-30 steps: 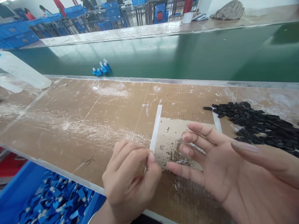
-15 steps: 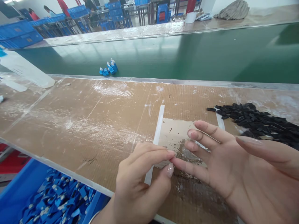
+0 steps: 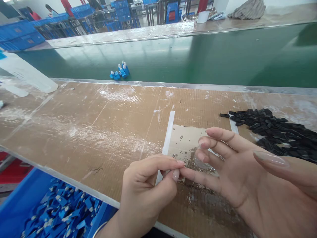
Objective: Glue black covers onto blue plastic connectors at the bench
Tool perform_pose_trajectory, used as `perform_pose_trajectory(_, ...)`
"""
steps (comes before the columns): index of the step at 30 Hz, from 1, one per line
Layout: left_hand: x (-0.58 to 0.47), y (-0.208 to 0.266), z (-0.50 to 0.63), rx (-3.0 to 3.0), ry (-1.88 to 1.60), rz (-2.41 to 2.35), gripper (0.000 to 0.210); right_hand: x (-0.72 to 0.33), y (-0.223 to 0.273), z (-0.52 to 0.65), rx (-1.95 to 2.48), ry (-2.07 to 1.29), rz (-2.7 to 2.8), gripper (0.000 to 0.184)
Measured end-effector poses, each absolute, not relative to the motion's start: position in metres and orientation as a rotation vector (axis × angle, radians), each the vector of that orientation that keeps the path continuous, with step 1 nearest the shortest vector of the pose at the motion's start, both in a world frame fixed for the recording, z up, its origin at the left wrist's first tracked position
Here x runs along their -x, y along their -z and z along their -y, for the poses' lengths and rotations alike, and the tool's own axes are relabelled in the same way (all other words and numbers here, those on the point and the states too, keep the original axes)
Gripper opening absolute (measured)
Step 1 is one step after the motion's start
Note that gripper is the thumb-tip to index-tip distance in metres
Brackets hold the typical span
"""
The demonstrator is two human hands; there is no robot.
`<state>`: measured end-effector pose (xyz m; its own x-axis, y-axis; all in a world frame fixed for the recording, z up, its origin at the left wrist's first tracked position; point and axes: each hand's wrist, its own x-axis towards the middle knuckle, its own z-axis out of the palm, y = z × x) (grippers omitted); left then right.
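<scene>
My left hand (image 3: 148,191) is closed in a pinch, its thumb and index finger on the tip of my right little finger. No other thing shows between those fingers. Palm up, my right hand (image 3: 262,178) is open, with its fingers spread and nothing on the palm. Beneath both hands lies a clear, wet-looking sheet (image 3: 188,134) with dark specks, stuck to the cardboard-covered bench (image 3: 119,122). A strip of white tape (image 3: 168,132) runs along its left side. To the right is a heap of small black parts (image 3: 277,129).
Beyond the bench runs a green conveyor belt (image 3: 163,62) with several blue parts (image 3: 120,71) on its near edge. At lower left, a blue bin (image 3: 15,205) holds many blue-and-white pieces. A white plastic bottle (image 3: 29,72) lies at the left.
My left thumb and fingers have drawn in tighter and shifted slightly left at the little fingertip. The blue parts on the belt have moved a little right. My right hand is nearly still.
</scene>
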<state>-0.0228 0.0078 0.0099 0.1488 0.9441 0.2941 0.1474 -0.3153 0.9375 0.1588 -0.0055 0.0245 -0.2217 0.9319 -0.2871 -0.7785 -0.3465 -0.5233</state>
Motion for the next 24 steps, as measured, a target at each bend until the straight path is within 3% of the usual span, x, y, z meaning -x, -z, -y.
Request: perform_pose_trajectory(24,0.019,-0.002,0.000,-1.266,-1.218,-1.040,0.033,-0.160,-0.021,0.007,0.534,-1.876,0.386,0.033)
